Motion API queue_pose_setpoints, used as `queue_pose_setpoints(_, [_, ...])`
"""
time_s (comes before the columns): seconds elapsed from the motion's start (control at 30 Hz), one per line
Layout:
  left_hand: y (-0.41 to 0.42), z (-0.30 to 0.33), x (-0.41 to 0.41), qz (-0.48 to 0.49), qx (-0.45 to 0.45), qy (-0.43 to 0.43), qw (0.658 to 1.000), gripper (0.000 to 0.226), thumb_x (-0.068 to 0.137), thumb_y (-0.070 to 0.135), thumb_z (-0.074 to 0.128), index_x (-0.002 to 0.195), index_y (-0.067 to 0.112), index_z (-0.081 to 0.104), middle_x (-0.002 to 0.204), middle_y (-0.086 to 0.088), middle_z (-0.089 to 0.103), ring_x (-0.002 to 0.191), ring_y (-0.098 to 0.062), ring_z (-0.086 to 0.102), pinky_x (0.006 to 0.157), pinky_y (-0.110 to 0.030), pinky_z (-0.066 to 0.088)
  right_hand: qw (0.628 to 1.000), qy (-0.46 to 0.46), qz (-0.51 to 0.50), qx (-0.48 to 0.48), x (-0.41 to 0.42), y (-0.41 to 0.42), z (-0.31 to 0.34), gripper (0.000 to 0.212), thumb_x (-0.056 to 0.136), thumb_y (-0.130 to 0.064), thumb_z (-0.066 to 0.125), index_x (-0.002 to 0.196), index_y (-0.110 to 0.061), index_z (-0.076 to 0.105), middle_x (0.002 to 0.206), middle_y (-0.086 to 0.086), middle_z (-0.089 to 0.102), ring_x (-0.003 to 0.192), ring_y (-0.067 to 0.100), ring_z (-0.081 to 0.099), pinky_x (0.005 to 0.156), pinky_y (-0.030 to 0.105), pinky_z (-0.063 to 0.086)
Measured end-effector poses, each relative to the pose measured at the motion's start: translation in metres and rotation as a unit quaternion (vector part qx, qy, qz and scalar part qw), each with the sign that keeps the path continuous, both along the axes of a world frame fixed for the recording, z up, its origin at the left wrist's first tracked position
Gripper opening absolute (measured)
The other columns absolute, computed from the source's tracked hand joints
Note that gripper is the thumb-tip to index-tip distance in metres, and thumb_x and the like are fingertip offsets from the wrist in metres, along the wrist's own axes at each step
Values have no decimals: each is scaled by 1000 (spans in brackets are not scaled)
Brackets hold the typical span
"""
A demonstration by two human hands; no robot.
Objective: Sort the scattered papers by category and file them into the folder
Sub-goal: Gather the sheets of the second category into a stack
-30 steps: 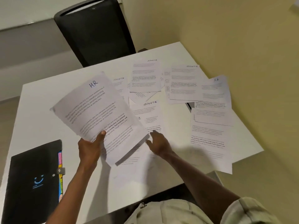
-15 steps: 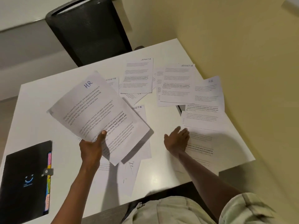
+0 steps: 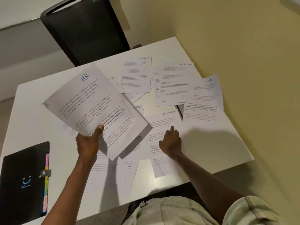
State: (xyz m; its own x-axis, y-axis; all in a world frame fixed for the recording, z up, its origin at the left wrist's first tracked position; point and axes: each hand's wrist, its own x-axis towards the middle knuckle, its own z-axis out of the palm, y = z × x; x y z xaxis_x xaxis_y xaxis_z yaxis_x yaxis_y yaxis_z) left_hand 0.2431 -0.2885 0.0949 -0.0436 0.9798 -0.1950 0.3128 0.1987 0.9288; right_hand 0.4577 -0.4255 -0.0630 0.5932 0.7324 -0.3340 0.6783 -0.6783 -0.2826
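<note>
Two hands work in the head view. My left hand (image 3: 86,144) grips a stack (image 3: 95,109) headed HR, thumb curled over its front, the sheets raised and tilted above the worktop (image 3: 34,114). My right hand (image 3: 171,142) lies with fingers (image 3: 172,129) loosely spread on a sheet (image 3: 164,138) headed ADMIN; whether they pinch it I cannot tell. Beyond my right fingers lie two SPORTS sheets, one (image 3: 135,75) straight ahead and one (image 3: 176,83) to its right, touching and overlapping their neighbours. Further right of those fingers lies another HR sheet (image 3: 207,91), its lower edge over a further page. More papers (image 3: 113,172) lie between my two wrists, partly under the raised stack. The black folder (image 3: 22,182), closed, with coloured tabs along its right edge, lies left of my left hand, near the worktop's near corner. A black chair (image 3: 86,30) stands beyond the worktop.
</note>
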Motion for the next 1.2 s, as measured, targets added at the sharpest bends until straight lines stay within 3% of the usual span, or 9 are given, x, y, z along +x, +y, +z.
queue_pose_setpoints(0.13, [-5,-1,-3,4,-5,-7,1000,49,85,23,78,129,12,60,117,0,65,102,-19,61,87,-29,46,990,109,86,36,9,2,-1,67,93,-38,54,147,-5,34,160,14,19,146,30,21,117,40,25])
queue_pose_setpoints(0.23, [-7,-1,-4,-1,-8,-10,1000,47,84,22,78,127,12,61,115,0,66,102,-19,62,84,-26,46,992,-29,-57,110,33,1,1,65,90,-36,55,141,2,41,152,26,29,141,38,30,114,45,29])
queue_pose_setpoints(0.4, [-6,-6,-3,-1,-13,-3,1000,51,83,26,80,128,11,61,118,-2,67,104,-22,63,86,-30,47,991,-19,-116,-57,62,-16,-1,82,94,-56,42,149,3,25,156,24,22,145,36,20,116,54,12])
queue_pose_setpoints(0.5, [-5,-9,3,-15,-14,1,1000,54,83,28,80,130,13,60,121,-2,67,107,-24,63,89,-34,48,995,-91,-27,6,31,-15,5,55,87,-48,58,110,2,62,105,21,67,101,35,63,101,55,36])
queue_pose_setpoints(0.6, [-5,-7,13,-24,-12,5,1000,53,84,28,79,130,14,59,119,0,65,104,-22,61,87,-32,46,980,-122,26,155,9,-20,8,26,69,-28,78,66,-9,61,53,7,58,51,27,59,65,39,50])
queue_pose_setpoints(0.73, [0,-5,21,-30,-2,8,1000,56,83,32,79,132,16,58,120,1,66,104,-21,61,86,-31,47,990,-72,-50,114,28,-24,-1,43,84,-28,63,114,2,60,113,27,60,107,41,58,87,49,45])
queue_pose_setpoints(0.83, [0,-6,26,-29,0,15,999,57,83,32,79,133,14,57,121,2,63,104,-22,60,87,-32,46,998,9,-56,-38,46,-33,-10,77,93,-48,50,151,-6,22,159,24,11,146,41,12,112,59,18])
queue_pose_setpoints(1.03, [-3,-14,37,-35,-15,3,999,53,84,27,79,131,13,58,118,0,64,103,-22,60,87,-32,46,989,-103,52,90,21,-41,-11,33,84,-42,59,81,-11,71,89,10,70,83,31,64,77,40,45])
queue_pose_setpoints(1.2, [-2,-20,37,-41,-15,-1,999,51,81,29,82,126,17,61,113,3,68,103,-22,64,86,-32,49,987,-54,-151,32,50,-33,0,59,78,-44,69,115,-1,53,110,20,53,99,36,51,74,43,47])
